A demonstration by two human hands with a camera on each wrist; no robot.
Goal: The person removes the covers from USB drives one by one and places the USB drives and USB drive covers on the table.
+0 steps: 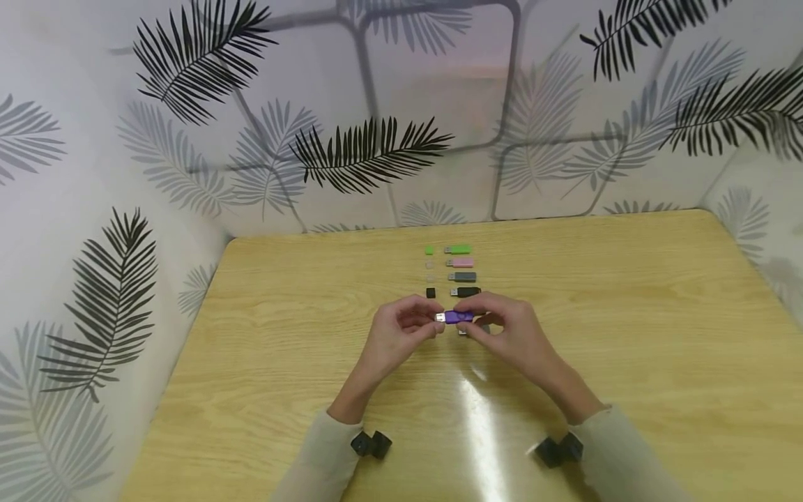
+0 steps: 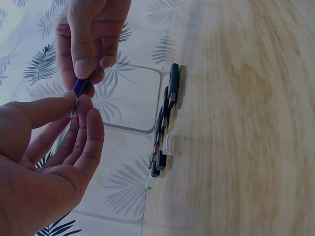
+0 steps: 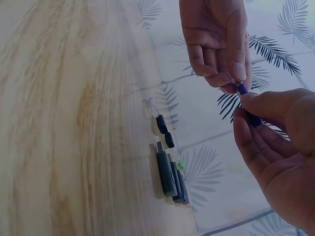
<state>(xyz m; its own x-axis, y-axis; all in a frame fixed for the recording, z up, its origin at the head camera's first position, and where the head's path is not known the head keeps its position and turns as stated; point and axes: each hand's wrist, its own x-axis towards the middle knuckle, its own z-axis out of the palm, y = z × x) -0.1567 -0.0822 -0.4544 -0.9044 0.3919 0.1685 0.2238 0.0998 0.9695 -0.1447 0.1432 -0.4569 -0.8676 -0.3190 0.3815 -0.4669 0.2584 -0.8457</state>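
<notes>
A purple USB flash drive (image 1: 460, 317) is held above the table between both hands, its metal plug pointing left. My right hand (image 1: 516, 333) pinches the purple body between thumb and fingertips. At the plug end, my left hand (image 1: 394, 336) pinches with thumb and forefinger; whether a clear cap sits there, I cannot tell. Beyond the hands, a green flash drive (image 1: 461, 249), a pink one (image 1: 463, 263), a grey one (image 1: 465, 277) and a black one (image 1: 467, 292) lie in a column. Another flash drive (image 1: 463, 332) lies partly hidden beneath the right hand.
Left of the drives runs a column of small caps: a green cap (image 1: 429, 249), two clear ones and a black cap (image 1: 431, 293). The wooden table (image 1: 282, 335) meets a leaf-patterned wall (image 1: 433, 84) at its far edge.
</notes>
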